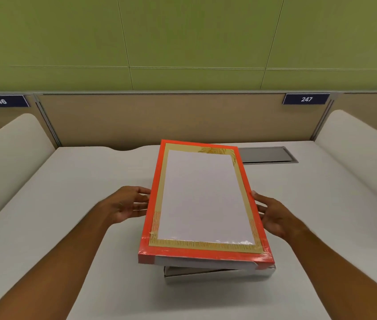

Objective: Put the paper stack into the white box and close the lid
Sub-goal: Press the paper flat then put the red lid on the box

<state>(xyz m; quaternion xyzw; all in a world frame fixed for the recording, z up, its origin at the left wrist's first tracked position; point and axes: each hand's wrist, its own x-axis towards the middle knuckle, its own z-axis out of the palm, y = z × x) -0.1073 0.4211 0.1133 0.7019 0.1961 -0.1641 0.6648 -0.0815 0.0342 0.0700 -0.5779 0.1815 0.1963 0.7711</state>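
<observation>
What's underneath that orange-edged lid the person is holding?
Under the orange-edged lid sits the white box; only its near wall and corners show, turned slightly askew to the lid. The lid covers the box's inside, so any paper stack in there cannot be seen.

The white surface (67,204) has a grey metal cover (267,154) at its back. Behind stands a beige partition (159,118) with number signs 246 (0,101) and 247 (306,99).

Lid (206,199): cardboard, faced with glossy white paper, edged with shiny orange tape. White box (217,274) beneath the lid: matt card. Desk (67,204): smooth matt laminate. Grommet plate (268,154) behind the lid: brushed metal.
</observation>
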